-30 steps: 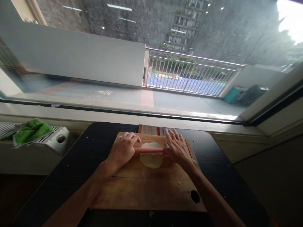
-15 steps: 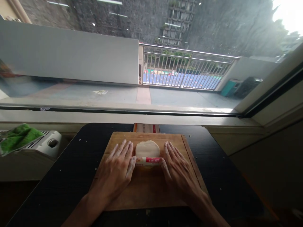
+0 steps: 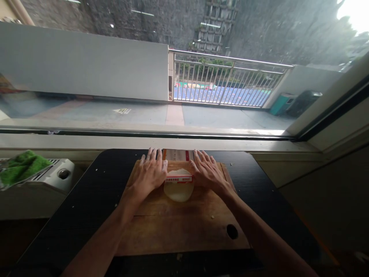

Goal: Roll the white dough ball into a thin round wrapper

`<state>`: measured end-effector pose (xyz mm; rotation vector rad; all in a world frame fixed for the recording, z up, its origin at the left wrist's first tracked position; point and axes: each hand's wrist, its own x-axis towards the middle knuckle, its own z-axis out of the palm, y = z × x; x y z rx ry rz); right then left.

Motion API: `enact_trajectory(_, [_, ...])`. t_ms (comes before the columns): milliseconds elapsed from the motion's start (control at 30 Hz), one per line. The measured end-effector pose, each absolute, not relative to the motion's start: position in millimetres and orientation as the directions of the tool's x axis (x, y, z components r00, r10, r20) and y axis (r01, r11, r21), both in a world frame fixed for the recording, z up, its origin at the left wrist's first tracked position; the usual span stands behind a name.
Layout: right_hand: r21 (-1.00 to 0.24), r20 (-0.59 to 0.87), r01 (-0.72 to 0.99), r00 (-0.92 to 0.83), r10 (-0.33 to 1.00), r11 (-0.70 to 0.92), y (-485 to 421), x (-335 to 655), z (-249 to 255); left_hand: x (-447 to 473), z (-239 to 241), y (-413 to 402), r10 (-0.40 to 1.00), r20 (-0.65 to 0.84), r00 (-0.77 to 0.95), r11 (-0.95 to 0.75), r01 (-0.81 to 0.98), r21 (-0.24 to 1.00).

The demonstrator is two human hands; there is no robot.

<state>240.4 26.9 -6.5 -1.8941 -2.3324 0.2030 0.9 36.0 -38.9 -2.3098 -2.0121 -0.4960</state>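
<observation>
A flattened round of pale dough lies on the wooden cutting board. Across its far part rests a printed tube with red and white lettering, lying sideways like a roller. My left hand lies flat over the tube's left end, fingers stretched forward and dusted white. Over the right end, my right hand is likewise flat with fingers extended. Both palms hide the tube's ends. Neither hand has its fingers wrapped round it.
The board sits on a black table with small crumbs. Behind it lies a printed box, close to my fingertips. A green cloth lies on a white appliance at left. A window sill runs beyond the table.
Both hands and the tube have moved forward, away from me, over the dough. The dough's near part now shows in front of the tube, along with the board's hole.
</observation>
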Motion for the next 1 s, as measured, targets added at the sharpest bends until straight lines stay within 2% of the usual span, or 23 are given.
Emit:
enact_trajectory(133, [-0.153, -0.053, 0.972, -0.188, 0.981, 0.178, 36, 236, 2, 0, -41, 49, 0.966, 0.221, 0.134, -0.173, 0.971, 0.167])
enact_trajectory(300, [-0.149, -0.07, 0.977, -0.165, 0.984, 0.154, 20, 234, 2, -3, -48, 42, 0.976, 0.144, 0.167, -0.186, 0.973, 0.135])
enact_trajectory(367, [-0.153, -0.041, 0.977, -0.158, 0.987, 0.15, 9, 234, -1, -5, -49, 33, 0.967, 0.155, 0.204, -0.222, 0.969, 0.109])
enact_trajectory(533, [-0.12, 0.142, 0.974, -0.173, 0.975, 0.19, -18, 234, -14, -4, -45, -2, 0.957, 0.208, 0.203, -0.223, 0.972, 0.077])
enact_trajectory(800, [-0.173, 0.189, 0.968, -0.149, 0.971, 0.183, -54, 232, -22, -1, -44, -50, 0.944, 0.284, 0.165, -0.201, 0.974, 0.102])
enact_trajectory(1000, [-0.13, 0.247, 0.974, -0.151, 0.957, 0.187, -38, 232, -28, -1, -49, -27, 0.934, 0.324, 0.151, -0.187, 0.979, 0.082])
